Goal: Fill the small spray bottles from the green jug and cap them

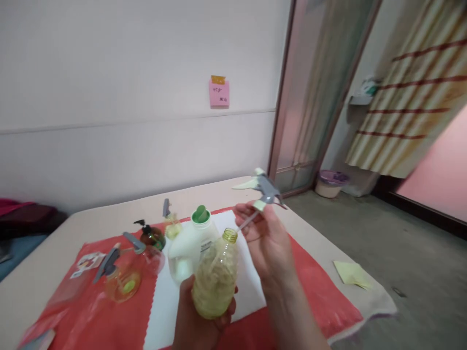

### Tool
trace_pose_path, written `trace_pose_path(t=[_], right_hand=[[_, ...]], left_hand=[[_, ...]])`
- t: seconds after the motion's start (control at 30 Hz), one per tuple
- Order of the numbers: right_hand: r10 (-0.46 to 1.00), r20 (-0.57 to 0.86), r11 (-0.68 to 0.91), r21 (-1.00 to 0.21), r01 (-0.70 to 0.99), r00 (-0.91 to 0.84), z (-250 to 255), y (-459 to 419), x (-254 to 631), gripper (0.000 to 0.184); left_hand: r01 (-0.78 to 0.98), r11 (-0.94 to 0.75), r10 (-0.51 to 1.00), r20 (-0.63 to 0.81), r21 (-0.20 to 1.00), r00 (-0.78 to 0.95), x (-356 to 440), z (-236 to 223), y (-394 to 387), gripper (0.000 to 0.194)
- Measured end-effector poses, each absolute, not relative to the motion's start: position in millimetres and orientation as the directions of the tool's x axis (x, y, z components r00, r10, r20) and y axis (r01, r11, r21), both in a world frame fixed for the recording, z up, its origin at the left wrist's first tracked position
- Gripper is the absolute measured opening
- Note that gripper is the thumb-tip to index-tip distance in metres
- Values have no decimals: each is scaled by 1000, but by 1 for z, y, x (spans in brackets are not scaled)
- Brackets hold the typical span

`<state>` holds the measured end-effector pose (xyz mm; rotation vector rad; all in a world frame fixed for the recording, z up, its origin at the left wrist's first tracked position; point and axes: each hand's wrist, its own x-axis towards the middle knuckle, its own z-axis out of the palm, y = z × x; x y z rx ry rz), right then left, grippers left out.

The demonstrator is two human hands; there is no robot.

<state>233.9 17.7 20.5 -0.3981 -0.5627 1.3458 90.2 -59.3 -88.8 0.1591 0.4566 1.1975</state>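
My left hand [199, 316] is wrapped round the bottom of a clear yellowish plastic bottle [215, 277], held upright over the table with its threaded neck open. My right hand [268, 243] pinches a grey and pale green spray trigger head [263, 189] just above and right of the bottle. The head's thin dip tube [245, 223] slants down toward the bottle's mouth. Whether the tube's tip is inside the neck I cannot tell.
On a red mat [321, 291] with a white sheet [162, 311] lie a white jug with a green cap [191, 240], a dark pump bottle [150, 236], a small spray bottle [170, 224] and a tipped spray bottle [122, 272]. A yellow note [352, 273] lies near the table's right edge.
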Motion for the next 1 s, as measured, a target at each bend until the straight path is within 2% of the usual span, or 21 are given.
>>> trace_pose_path(t=[0.1, 0.23, 0.4, 0.53, 0.73, 0.87, 1.0], right_hand=[[966, 166, 259, -538, -802, 200, 25, 20, 244, 36], [950, 143, 310, -533, -787, 277, 29, 17, 249, 40], [938, 85, 328, -535, -778, 337, 33, 17, 252, 43], [928, 24, 326, -535, -779, 372, 34, 22, 254, 37], [894, 92, 397, -617, -680, 438, 26, 24, 252, 28], [892, 110, 392, -674, -626, 439, 24, 24, 251, 25], [899, 97, 377, -668, -641, 428, 24, 24, 254, 26]], left_hand=[[-837, 337, 915, -358, 430, 184, 93, -77, -54, 37], [-823, 207, 927, -374, 528, -6, 79, -62, -50, 34], [-746, -92, 931, -208, 659, -299, 46, -55, -45, 45], [-551, -287, 878, -16, 784, -479, 23, -48, -40, 51], [-303, -287, 771, 31, 909, -637, 10, -45, -32, 54], [-201, -231, 764, 50, 952, -644, 8, -43, -25, 52], [-149, -187, 761, 47, 971, -647, 8, -35, -19, 50]])
